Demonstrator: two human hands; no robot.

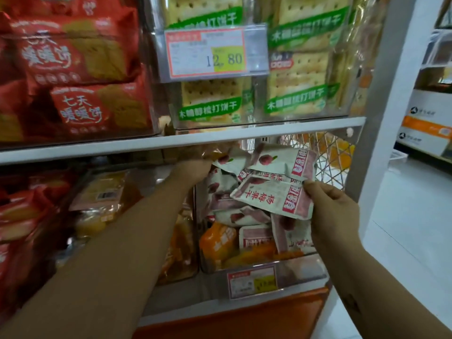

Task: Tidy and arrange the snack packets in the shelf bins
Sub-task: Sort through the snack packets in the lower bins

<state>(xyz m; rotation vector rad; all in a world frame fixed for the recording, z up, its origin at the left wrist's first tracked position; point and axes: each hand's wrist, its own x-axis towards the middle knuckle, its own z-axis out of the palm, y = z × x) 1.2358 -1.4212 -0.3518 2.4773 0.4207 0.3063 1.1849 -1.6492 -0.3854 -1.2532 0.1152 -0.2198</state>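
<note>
Packet (274, 199) is pinched by the right hand (335, 216) above the bin (305, 267). The left hand (195, 168) is set at its rear edge, grip unseen.

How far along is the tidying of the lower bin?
Done: the cracker packets on the shelf above already look neatly stacked. In hand: the right hand pinches a white packet while the left hand reaches into the bin. Left: the other white packets lie jumbled, with orange packets mixed in.
</note>
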